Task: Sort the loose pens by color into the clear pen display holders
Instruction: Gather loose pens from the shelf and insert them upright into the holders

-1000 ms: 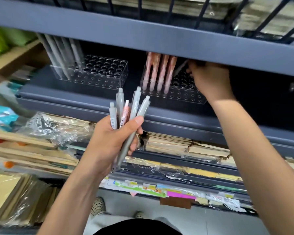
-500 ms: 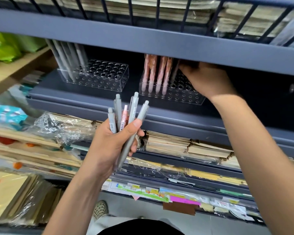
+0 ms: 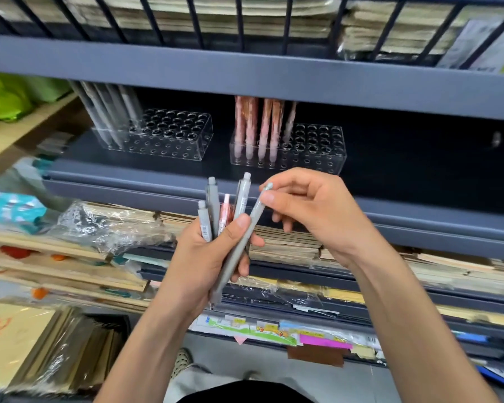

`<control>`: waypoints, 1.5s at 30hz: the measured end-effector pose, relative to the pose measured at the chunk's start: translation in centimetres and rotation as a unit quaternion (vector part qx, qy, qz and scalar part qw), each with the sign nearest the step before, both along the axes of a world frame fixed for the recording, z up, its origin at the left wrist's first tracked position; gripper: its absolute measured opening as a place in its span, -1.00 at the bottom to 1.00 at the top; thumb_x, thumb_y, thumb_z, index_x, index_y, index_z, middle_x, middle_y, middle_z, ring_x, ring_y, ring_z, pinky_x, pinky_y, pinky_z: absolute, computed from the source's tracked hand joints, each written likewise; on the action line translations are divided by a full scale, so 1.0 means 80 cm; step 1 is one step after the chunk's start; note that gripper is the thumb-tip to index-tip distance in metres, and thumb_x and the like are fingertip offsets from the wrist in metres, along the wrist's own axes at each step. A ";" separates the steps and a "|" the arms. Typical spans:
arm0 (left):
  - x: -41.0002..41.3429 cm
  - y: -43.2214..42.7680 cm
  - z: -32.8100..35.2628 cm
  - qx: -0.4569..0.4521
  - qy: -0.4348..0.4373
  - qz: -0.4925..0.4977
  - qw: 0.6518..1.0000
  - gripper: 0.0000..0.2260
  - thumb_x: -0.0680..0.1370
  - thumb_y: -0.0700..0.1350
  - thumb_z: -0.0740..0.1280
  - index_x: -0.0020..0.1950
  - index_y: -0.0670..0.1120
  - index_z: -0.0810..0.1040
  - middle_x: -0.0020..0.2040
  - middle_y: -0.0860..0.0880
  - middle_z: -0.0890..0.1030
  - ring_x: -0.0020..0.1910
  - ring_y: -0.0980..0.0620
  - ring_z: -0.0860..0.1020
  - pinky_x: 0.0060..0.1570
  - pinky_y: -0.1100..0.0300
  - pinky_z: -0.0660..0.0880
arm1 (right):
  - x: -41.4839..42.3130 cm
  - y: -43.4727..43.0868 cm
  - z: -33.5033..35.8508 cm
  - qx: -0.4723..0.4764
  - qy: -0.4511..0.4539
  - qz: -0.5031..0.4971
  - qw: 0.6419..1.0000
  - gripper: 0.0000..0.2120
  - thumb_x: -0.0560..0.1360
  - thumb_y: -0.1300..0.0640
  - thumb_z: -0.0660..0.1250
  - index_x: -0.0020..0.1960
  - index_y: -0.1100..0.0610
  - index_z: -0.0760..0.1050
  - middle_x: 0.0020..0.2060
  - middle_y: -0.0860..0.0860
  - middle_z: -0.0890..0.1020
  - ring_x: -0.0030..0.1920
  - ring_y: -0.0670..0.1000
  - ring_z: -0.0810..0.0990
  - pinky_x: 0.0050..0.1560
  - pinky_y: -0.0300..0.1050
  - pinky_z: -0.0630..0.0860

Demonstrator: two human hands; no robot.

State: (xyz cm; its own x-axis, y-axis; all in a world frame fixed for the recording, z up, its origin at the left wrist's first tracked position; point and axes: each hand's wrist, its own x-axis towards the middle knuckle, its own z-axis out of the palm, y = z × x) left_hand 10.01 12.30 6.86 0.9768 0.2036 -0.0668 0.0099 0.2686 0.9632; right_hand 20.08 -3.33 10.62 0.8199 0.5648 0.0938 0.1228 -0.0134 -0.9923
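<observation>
My left hand [image 3: 204, 257] grips a bundle of loose pens [image 3: 213, 210], several grey and one pink [image 3: 224, 212], their caps pointing up. My right hand [image 3: 312, 210] pinches the top of the rightmost grey pen [image 3: 245, 242], which still lies in my left palm. On the shelf behind stand two clear holders. The left holder [image 3: 172, 135] has several grey pens [image 3: 108, 112] at its left end. The right holder [image 3: 312, 146] has several pink pens [image 3: 259, 126] at its left end.
A grey upper shelf beam [image 3: 274, 74] overhangs both holders. Below lie stacks of paper goods [image 3: 288, 245] and wrapped packs [image 3: 105, 222]. Green items [image 3: 3, 100] sit at the far left. Most holes in both holders stand unfilled.
My right hand has left the pink-pen holder, come down to the bundle and taken hold of the top of a grey pen. One more pink pen stands in the right holder.
</observation>
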 end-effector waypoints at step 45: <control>-0.014 0.315 0.010 0.020 -0.017 0.092 0.995 -0.66 0.59 0.00 0.32 -0.08 -0.30 0.59 -0.46 -0.03 0.58 -0.55 0.04 0.46 -0.58 0.27 0.34 | 0.046 0.348 0.034 -0.170 -0.300 -0.324 0.881 -0.80 0.51 0.12 0.32 0.04 0.22 0.58 0.06 0.17 0.64 0.22 0.22 0.50 0.35 0.00 0.25</control>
